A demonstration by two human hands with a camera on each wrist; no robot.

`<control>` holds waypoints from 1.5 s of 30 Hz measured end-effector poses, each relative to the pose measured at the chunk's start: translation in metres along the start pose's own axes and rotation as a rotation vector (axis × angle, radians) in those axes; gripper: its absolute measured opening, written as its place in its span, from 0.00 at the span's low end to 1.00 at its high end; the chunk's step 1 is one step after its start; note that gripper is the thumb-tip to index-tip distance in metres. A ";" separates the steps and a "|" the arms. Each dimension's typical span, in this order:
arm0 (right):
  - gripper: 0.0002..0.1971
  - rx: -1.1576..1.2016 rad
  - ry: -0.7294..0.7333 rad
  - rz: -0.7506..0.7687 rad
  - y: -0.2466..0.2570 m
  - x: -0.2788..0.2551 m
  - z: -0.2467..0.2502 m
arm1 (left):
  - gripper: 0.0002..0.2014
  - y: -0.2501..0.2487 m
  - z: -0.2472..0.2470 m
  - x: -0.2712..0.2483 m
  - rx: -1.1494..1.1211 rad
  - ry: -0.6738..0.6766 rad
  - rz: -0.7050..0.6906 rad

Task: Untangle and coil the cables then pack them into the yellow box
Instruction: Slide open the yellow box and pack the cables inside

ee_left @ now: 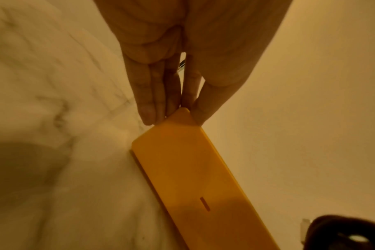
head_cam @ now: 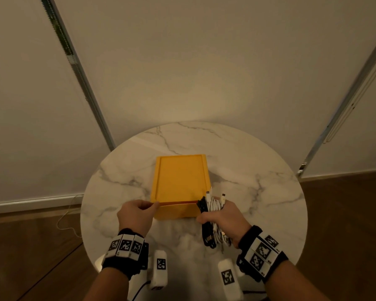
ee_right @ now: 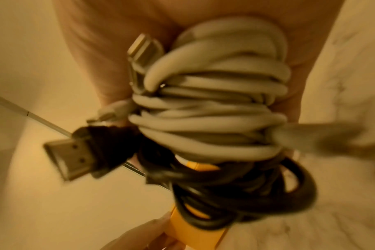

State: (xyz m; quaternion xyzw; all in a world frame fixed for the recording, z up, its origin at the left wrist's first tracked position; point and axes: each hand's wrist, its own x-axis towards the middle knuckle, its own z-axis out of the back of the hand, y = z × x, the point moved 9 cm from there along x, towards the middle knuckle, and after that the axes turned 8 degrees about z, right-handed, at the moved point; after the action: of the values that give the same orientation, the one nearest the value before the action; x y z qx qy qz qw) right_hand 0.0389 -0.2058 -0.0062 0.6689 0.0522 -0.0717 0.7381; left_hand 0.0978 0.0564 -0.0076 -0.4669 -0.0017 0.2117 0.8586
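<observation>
The yellow box [head_cam: 176, 212] sits in the middle of the round table. Its flat lid [head_cam: 180, 177] is raised at the near edge, showing a dark gap. My left hand [head_cam: 137, 213] pinches the lid's near-left corner; the left wrist view shows thumb and fingers of that hand [ee_left: 173, 116] meeting on the lid [ee_left: 193, 169]. My right hand [head_cam: 224, 216] grips a bundle of coiled cables [head_cam: 213, 206] at the box's near-right corner. Up close, white cables [ee_right: 210, 110] lie wound above a black cable [ee_right: 235, 194], whose flat metal plug [ee_right: 73, 152] sticks out left. The box [ee_right: 195, 233] shows below them.
The marble table [head_cam: 258, 192] stands against a pale wall, with wood floor on both sides. A thin cord [head_cam: 67, 216] trails on the floor at the left. Two white tagged blocks [head_cam: 160, 270] [head_cam: 228, 279] hang near the table's front edge under my wrists.
</observation>
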 end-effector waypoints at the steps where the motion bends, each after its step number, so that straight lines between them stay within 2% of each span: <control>1: 0.15 -0.024 0.011 0.006 0.001 0.000 -0.001 | 0.07 0.000 -0.001 0.000 0.004 0.008 -0.005; 6: 0.15 -0.148 0.056 0.024 0.004 0.000 0.000 | 0.04 0.009 -0.005 0.003 -0.037 0.053 0.052; 10: 0.18 -0.214 -0.010 0.017 -0.003 0.004 0.012 | 0.05 0.008 -0.004 0.003 -0.027 0.049 0.051; 13: 0.31 -0.516 -0.062 0.082 0.003 0.003 0.019 | 0.04 -0.012 -0.003 0.004 0.201 0.070 -0.052; 15: 0.35 -0.718 -0.011 0.171 0.018 0.000 0.013 | 0.06 -0.031 0.000 0.008 0.355 0.080 -0.153; 18: 0.34 -0.825 0.162 0.236 0.032 -0.001 -0.011 | 0.19 -0.054 -0.013 0.016 0.617 0.167 -0.359; 21: 0.43 -0.955 0.326 0.198 0.023 0.002 -0.039 | 0.22 -0.068 -0.028 0.018 0.840 0.253 -0.458; 23: 0.45 -0.990 0.354 0.189 0.018 0.005 -0.051 | 0.21 -0.077 -0.034 0.016 0.970 0.255 -0.526; 27: 0.47 -1.023 0.323 0.215 0.018 0.008 -0.057 | 0.26 -0.083 -0.047 0.007 1.205 0.248 -0.692; 32: 0.46 -1.046 0.253 0.249 0.019 0.012 -0.053 | 0.27 -0.082 -0.054 0.009 1.235 0.291 -0.746; 36: 0.46 -1.071 0.245 0.216 0.019 0.022 -0.050 | 0.24 -0.086 -0.061 0.014 1.153 0.295 -0.774; 39: 0.45 -1.097 0.257 0.195 0.020 0.031 -0.049 | 0.22 -0.088 -0.065 0.022 1.132 0.304 -0.752; 45: 0.40 -1.074 0.254 0.181 0.020 0.040 -0.051 | 0.22 -0.097 -0.068 0.030 1.244 0.249 -0.708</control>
State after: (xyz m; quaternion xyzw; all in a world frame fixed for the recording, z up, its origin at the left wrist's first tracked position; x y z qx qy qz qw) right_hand 0.0829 -0.1546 0.0018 0.2040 0.1124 0.1096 0.9663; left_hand 0.1737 -0.0334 0.0261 0.1159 0.0660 -0.1719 0.9761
